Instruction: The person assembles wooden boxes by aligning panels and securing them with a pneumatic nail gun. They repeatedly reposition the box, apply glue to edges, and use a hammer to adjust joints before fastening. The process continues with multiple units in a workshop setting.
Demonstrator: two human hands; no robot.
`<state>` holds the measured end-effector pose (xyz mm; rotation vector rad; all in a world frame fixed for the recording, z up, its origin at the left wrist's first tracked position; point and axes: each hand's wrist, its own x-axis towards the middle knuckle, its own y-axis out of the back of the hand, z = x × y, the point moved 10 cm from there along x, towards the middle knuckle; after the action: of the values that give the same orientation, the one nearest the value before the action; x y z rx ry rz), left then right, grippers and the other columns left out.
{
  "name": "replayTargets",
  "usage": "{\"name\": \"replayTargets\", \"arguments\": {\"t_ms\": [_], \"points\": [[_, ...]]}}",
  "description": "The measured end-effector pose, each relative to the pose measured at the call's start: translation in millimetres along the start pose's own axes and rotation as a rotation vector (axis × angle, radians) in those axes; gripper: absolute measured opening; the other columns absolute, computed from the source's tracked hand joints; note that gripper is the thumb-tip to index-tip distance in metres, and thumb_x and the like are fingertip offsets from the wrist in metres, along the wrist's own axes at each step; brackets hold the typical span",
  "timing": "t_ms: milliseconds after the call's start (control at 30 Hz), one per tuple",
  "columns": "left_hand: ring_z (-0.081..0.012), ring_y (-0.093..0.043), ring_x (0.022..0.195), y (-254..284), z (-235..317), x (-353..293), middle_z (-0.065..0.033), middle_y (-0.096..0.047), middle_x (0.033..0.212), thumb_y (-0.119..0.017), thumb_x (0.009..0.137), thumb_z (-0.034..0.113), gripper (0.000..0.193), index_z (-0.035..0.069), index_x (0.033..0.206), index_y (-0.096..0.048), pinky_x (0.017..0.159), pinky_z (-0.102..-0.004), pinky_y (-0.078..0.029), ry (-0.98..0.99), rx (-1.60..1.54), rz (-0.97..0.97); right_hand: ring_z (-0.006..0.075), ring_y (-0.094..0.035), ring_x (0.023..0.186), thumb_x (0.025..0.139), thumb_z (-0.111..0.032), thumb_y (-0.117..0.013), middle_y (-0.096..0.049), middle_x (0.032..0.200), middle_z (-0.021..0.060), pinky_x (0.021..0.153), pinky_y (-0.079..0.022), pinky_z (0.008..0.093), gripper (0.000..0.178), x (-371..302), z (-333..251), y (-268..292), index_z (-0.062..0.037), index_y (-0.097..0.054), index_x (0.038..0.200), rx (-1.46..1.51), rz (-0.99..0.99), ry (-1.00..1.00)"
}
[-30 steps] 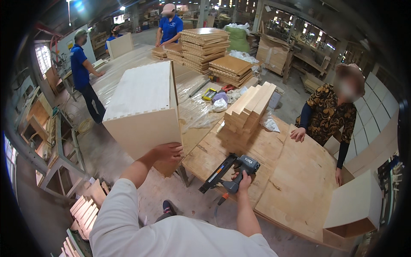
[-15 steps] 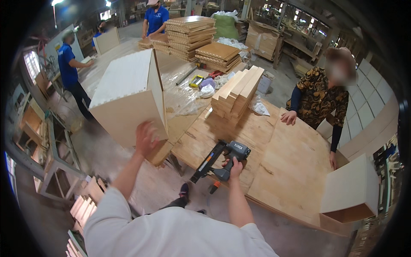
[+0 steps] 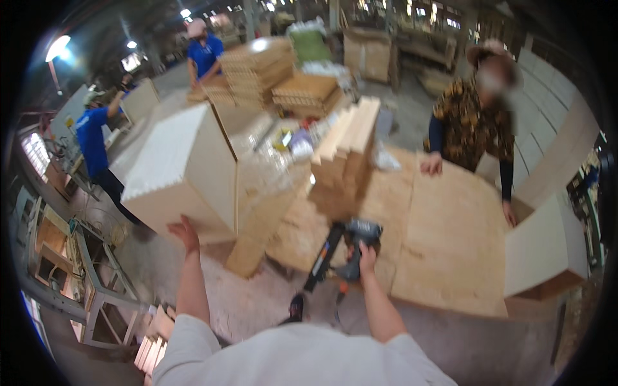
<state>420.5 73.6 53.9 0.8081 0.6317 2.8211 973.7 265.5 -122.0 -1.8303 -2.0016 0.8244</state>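
Now left hand (image 3: pixel 186 234) at box (image 3: pixel 168 157) edge; nailer (image 3: pixel 363 229) near table (image 3: pixel 454 241) edge

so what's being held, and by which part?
Right hand grips the nail gun by its handle. Left hand is open against the pale box, low on its near side; can't tell if it bears weight.

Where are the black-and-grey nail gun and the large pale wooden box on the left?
Black-and-grey nail gun (image 3: pixel 362 229): head view, on its upper housing.
Large pale wooden box (image 3: pixel 181 204) on the left: head view, near panel.
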Motion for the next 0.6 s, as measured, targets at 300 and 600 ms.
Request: {"name": "replayTargets", "arguments": {"t_ms": [300, 600], "points": [[-0.0240, -0.056, 0.100, -44, -2, -165, -0.0179, -0.059, 0.116, -0.059, 0.092, 0.019, 0.033, 0.003, 0.121, -0.055, 0.085, -0.0335, -0.045, -0.188, -0.316, -0.366, 0.0197, -0.058, 0.049, 0.093, -0.034, -0.051, -0.056, 0.056, 0.0073, 0.048, -0.049, 0.0325, 0.036, -12, -7, 21, -0.0023, -0.058, 0.077, -0.245, 0.106, -0.058], [-0.0126, -0.059, 0.072, -210, 99, -106, -0.0089, -0.066, 0.077, -0.061, 0.092, 0.022, 0.025, -0.002, 0.096, -0.066, 0.066, -0.0283, -0.047, -0.136, -0.458, -0.704, 0.0234, -0.062, 0.054, 0.094, -0.036, -0.050, -0.059, 0.063, 0.0115, 0.049, -0.053, 0.0358, 0.037, 42, -10, 23, -0.0007, -0.056, 0.083, -0.167, 0.236, -0.005]]}}
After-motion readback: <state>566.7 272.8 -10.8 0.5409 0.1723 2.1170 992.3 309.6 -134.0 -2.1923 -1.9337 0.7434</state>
